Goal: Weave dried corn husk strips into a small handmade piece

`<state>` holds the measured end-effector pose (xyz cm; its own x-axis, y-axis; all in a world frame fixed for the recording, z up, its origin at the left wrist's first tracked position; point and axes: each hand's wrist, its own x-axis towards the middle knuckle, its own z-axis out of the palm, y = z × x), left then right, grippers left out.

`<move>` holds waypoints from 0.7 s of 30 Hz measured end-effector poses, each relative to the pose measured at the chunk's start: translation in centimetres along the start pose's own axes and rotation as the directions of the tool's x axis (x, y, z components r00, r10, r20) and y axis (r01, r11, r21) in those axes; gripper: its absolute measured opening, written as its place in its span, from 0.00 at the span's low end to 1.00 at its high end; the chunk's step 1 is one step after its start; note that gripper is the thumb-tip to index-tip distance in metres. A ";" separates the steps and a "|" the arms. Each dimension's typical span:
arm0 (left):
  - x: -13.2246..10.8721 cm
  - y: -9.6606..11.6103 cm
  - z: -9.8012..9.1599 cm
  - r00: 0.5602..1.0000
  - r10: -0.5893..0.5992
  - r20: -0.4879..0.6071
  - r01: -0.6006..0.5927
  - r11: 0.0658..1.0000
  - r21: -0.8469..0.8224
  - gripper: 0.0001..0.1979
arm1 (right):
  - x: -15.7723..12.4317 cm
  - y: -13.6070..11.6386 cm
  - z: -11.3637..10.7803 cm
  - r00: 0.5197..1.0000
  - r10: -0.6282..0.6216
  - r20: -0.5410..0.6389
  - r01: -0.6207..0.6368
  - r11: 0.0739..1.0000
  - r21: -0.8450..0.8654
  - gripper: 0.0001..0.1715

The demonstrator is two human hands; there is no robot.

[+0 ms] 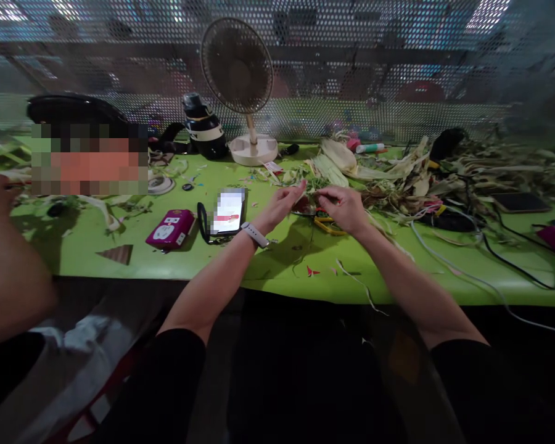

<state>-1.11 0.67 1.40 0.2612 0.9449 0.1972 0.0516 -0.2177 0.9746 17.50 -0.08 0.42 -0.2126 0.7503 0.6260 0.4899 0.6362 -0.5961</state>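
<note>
I can read no whole word. On the pale band [206,134] of the black bottle [213,149], beyond and left of my left fingers [298,192], stray letters show; print on the nearer purple pack [171,229] and phone [234,213] stays illegible.

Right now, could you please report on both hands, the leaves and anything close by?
Left hand, right hand close together; hold unclear. Leaves heaped beyond and rightward. Yellow loop beside right hand.

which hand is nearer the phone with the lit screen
Left: the left hand is a short way right of the phone; the right hand is farther right.
</note>
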 end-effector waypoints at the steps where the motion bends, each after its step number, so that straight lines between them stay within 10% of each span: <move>1: -0.1 0.1 0.1 0.999 -0.032 0.019 0.033 0.999 -0.037 0.28 | -0.1 -0.1 0.1 1.000 -0.021 0.003 0.021 1.000 -0.020 0.12; 9: -0.1 -0.3 -0.5 0.966 -0.185 0.182 0.211 0.968 -0.135 0.16 | -0.1 0.2 0.1 0.996 -0.068 0.055 0.076 0.985 -0.155 0.13; 21: 0.3 -0.8 0.4 0.985 -0.072 -0.159 0.023 0.957 -0.289 0.13 | -0.4 -0.6 0.3 0.998 -0.006 0.060 0.022 0.967 -0.255 0.12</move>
<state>-0.69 1.03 0.61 0.1002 0.9850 0.1406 -0.2234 -0.1154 0.9679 17.04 -0.74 0.41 -0.2664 0.7557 0.5983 0.6849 0.5852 -0.4341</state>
